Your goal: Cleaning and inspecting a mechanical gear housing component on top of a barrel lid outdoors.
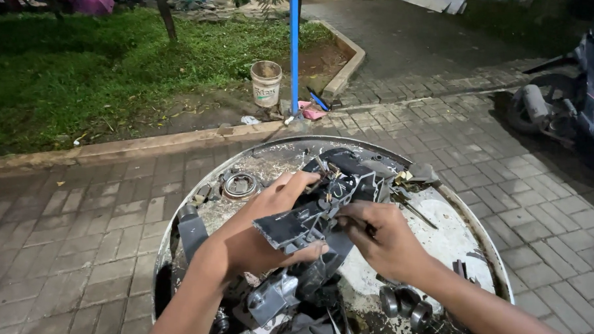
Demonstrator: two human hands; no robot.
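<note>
Two hands, one black part, over a drum top.
Left hand (269, 219) grips the grimy, angular part (322, 201); right hand (380, 239) closes on its middle, above the drum (459, 238).

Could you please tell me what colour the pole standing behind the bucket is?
The pole is bright blue, seen best in the head view.

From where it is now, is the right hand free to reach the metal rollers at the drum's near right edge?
Probably not yet: the right hand is gripping the dark plastic part. The rollers lie just below its wrist, with nothing lying between, so the path looks open.
</note>
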